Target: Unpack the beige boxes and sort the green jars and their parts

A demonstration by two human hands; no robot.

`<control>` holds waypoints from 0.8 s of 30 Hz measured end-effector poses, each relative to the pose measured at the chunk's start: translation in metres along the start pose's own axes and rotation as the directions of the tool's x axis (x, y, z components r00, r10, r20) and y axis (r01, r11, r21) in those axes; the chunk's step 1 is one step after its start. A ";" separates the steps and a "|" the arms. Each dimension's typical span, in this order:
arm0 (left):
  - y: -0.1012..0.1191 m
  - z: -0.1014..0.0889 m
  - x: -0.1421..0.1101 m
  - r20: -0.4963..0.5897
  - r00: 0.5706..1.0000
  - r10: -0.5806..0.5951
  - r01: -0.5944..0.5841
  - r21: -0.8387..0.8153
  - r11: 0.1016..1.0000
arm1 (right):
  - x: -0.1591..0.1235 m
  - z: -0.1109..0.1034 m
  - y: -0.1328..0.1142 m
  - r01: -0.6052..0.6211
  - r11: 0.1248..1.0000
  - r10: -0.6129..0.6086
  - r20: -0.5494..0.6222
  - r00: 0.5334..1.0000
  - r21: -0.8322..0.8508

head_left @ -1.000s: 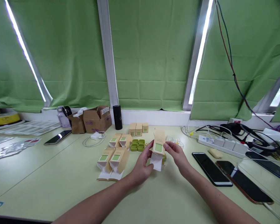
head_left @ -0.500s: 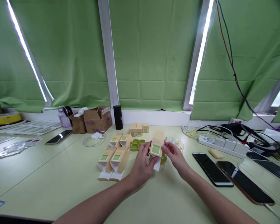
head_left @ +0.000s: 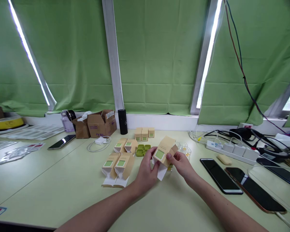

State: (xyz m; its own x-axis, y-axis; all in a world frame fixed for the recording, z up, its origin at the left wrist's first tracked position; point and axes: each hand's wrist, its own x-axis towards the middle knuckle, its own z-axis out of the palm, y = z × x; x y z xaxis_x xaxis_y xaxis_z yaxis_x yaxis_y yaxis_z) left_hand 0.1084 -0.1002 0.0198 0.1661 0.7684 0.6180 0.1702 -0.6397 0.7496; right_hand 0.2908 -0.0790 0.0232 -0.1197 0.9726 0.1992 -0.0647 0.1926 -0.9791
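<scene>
Between my two hands is a small kraft paper box (head_left: pixel 164 149) with a green square label, tilted, a white flap hanging from its near end. My left hand (head_left: pixel 147 169) is closed on the box's left side. Fingers of my right hand (head_left: pixel 182 162) pinch its right side. Left of them several similar boxes with flaps out lie on the table, one being this kraft box (head_left: pixel 124 164). Green square lids (head_left: pixel 143 150) sit just behind my left hand. Clear jars (head_left: pixel 183 147) stand beyond my right hand, and a green-topped item beneath the held box is mostly hidden.
Closed kraft boxes (head_left: pixel 144 134) and a black cylinder (head_left: pixel 122 121) stand at the back. Cardboard cartons (head_left: pixel 101 124), a white charger (head_left: pixel 100 140) and a phone (head_left: pixel 62 142) are left. Phones (head_left: pixel 219 175), a power strip (head_left: pixel 232 151) and tangled cables lie right.
The held box has turned, its upper end swinging right and one side coming into view. My right hand has moved slightly down and right with it.
</scene>
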 end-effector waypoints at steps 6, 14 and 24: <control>0.003 0.001 0.000 0.056 0.997 -0.060 0.065 -0.089 0.994 | -0.001 -0.002 -0.011 -0.023 1.000 0.023 -0.018 1.000 0.001; 0.003 -0.002 -0.002 0.114 0.991 -0.066 0.106 -0.398 0.911 | -0.002 -0.008 -0.014 -0.014 0.987 0.001 0.084 0.996 0.161; 0.001 -0.001 0.004 0.133 0.962 -0.240 0.269 -0.629 0.730 | -0.001 -0.012 -0.015 -0.022 0.972 0.002 0.085 0.996 0.233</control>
State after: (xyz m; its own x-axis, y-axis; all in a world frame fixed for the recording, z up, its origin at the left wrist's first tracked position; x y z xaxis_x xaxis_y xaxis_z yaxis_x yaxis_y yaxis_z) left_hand 0.1078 -0.0978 0.0234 0.2477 0.8900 0.3827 -0.4417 -0.2478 0.8623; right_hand 0.3037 -0.0811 0.0373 -0.2032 0.9586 0.1996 -0.2914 0.1354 -0.9470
